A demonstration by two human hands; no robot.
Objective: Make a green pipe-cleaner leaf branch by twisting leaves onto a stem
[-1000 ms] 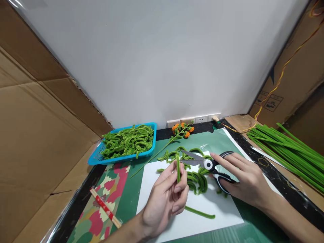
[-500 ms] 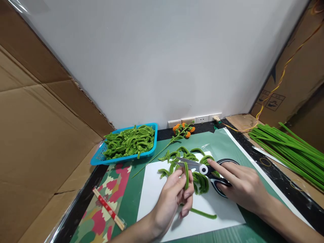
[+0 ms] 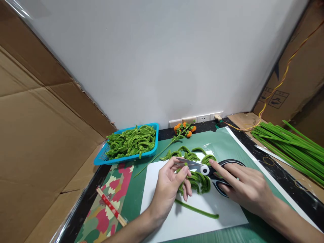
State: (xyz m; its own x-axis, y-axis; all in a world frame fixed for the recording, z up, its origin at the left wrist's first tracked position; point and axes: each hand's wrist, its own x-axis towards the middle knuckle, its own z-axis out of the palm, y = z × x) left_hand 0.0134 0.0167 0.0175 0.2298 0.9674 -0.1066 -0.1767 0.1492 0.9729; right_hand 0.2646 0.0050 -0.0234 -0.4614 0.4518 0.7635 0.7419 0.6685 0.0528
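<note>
My left hand pinches a short green fuzzy stem, mostly hidden by the thumb and fingers, beside the scissor blades. In my right hand are black-handled scissors, their blades parted and pointing left toward the left fingertips. Curved green pieces lie in a pile beneath and behind the scissors on white paper. One longer green stem rests on the paper in front of my left hand.
A blue basket holds many green pieces at the back left. Orange flowers on a stem lie behind the paper. Long green stems are at the right, wrapped chopsticks at the left. Cardboard walls stand on both sides.
My left hand has turned and closed further round the green piece, so less of it shows. The longer stem on the paper is more exposed. The view has shifted slightly.
</note>
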